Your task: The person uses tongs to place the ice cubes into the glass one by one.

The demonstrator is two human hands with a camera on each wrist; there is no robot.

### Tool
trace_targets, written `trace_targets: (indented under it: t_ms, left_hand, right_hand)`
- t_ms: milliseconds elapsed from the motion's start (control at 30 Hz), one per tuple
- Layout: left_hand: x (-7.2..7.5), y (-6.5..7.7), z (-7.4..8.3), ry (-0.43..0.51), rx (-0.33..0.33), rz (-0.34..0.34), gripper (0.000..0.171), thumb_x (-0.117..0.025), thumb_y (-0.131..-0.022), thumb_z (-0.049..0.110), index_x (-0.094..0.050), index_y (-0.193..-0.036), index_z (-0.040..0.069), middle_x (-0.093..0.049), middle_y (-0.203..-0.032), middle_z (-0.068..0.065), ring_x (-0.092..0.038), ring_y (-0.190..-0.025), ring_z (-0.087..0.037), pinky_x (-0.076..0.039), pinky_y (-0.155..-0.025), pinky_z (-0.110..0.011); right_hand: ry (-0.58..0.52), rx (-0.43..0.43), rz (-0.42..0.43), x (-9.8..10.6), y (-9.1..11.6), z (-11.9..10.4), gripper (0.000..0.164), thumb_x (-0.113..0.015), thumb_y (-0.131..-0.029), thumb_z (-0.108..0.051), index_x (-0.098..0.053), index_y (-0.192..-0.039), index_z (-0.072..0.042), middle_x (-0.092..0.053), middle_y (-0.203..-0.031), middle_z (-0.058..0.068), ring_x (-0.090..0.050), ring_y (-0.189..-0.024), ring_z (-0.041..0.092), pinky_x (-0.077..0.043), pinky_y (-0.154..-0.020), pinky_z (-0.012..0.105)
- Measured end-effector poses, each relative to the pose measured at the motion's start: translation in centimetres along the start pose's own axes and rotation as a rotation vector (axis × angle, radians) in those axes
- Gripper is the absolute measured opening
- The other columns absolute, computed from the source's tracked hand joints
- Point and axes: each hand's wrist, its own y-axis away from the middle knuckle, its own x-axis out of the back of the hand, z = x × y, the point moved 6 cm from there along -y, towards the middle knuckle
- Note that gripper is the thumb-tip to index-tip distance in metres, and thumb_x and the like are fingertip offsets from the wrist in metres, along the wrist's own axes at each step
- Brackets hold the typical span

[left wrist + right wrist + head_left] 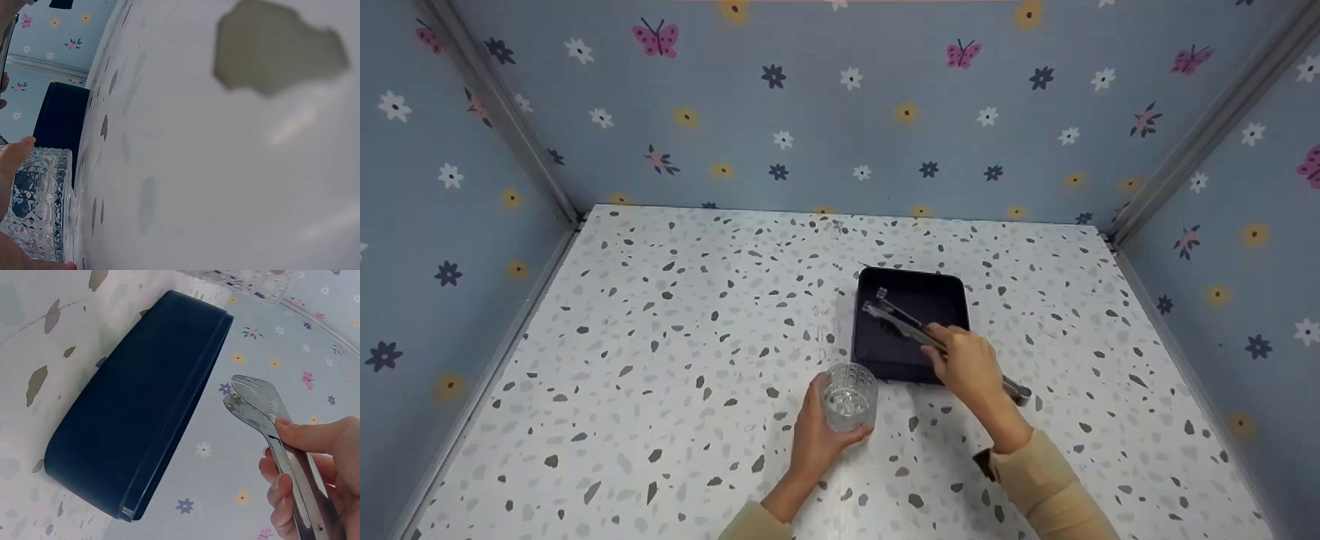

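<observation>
In the head view my left hand (817, 442) grips a clear cut-glass tumbler (851, 375) round its side, thumb on the near side. The tumbler (42, 197) stands on the table in the left wrist view. Clear, glinting shapes show low inside it; I cannot tell whether they are contents or the patterned base. My right hand (969, 367) holds metal tongs (911, 328) over a dark navy, open rectangular tray (911, 371). In the right wrist view, the tips of the tongs (256, 402) stand slightly apart, with nothing clearly visible between them.
The white speckled tabletop (660, 360) spreads around the tray and tumbler. Blue flowered panels (840, 112) enclose the back and both sides, with grey metal posts (502, 97) at the corners. The tray's wall rises just beyond the tumbler.
</observation>
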Motion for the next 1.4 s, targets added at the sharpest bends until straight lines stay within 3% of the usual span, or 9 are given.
trace_targets:
  t_ms: [267,667,1033,1400]
  left_hand:
    - [0.1,0.0,0.0,0.004,0.012,-0.004,0.096,-0.083,-0.055,0.035,-0.031,-0.13,0.005,-0.045,-0.123,-0.014,-0.047,-0.11,-0.028,-0.04,-0.089,-0.04]
    - [0.0,0.0,0.1,0.001,0.013,0.001,0.099,-0.083,-0.053,0.036,-0.031,-0.13,0.003,-0.046,-0.123,-0.017,-0.047,-0.11,-0.03,-0.038,-0.092,-0.041]
    - [0.1,0.0,0.2,-0.005,0.016,0.0,0.097,-0.082,-0.055,0.039,-0.031,-0.13,0.002,-0.046,-0.122,-0.017,-0.048,-0.108,-0.032,-0.041,-0.087,-0.044]
    - [0.2,0.0,0.2,0.019,0.015,0.0,0.1,-0.083,-0.054,0.035,-0.03,-0.131,0.0,-0.046,-0.123,-0.016,-0.046,-0.111,-0.031,-0.038,-0.091,-0.043]
  right_hand:
    - [-0.032,0.048,0.03,1.3,1.2,-1.2,0.027,-0.071,-0.075,-0.016,-0.066,-0.101,-0.009,-0.063,-0.079,0.007,-0.059,-0.059,0.026,-0.048,-0.053,0.04]
    - [-0.052,0.122,0.083,2.7,3.1,-2.9,0.028,-0.072,-0.073,-0.019,-0.066,-0.099,-0.009,-0.063,-0.079,0.005,-0.059,-0.06,0.025,-0.048,-0.053,0.039]
    - [-0.08,0.149,0.076,3.2,4.4,-3.8,0.03,-0.073,-0.073,-0.016,-0.066,-0.101,-0.009,-0.062,-0.077,0.001,-0.057,-0.057,0.016,-0.047,-0.051,0.03]
    - [-0.079,0.171,0.05,3.2,5.1,-4.6,0.031,-0.074,-0.071,-0.018,-0.066,-0.101,-0.011,-0.062,-0.076,0.0,-0.059,-0.058,0.018,-0.048,-0.051,0.032]
